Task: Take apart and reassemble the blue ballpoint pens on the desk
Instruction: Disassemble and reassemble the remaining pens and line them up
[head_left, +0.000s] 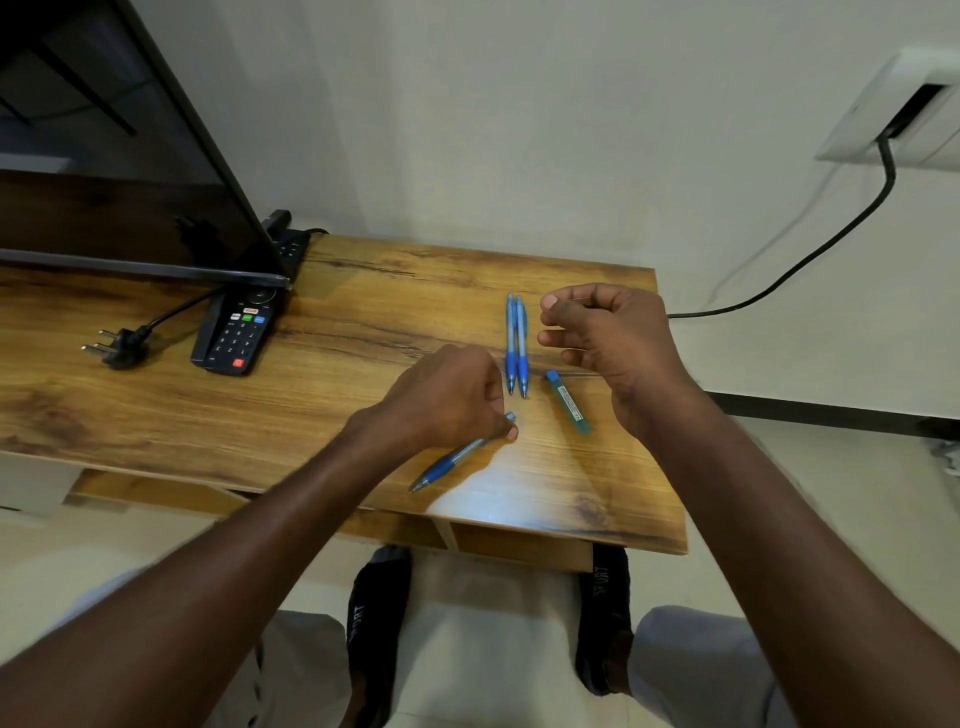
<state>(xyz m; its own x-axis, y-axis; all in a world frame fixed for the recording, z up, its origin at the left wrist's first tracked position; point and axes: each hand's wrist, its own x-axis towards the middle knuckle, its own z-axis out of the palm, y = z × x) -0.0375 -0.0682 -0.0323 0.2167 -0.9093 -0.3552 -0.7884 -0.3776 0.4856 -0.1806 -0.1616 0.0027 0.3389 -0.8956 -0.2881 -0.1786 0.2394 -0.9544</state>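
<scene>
Soft, even indoor light fills the scene. A pale patch of glare shines on the brown wood-grain bench (498, 467) near its front edge. Wide-angle distortion bends the black flat screen (130, 156) and walls. Forearms and the held pen look slightly motion-blurred.

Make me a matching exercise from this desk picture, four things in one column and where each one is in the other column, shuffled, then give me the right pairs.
Things
1. pen in the left hand
2. pair of blue pens
3. small blue-capped tube
4. remote control

Places
A. under the corner of the screen, beside a loose plug
B. side by side on the desk between the two hands
C. near the desk's front edge, tip toward the person
D. on the desk below the right hand, slanted

Pairs: 1-C, 2-B, 3-D, 4-A
</scene>
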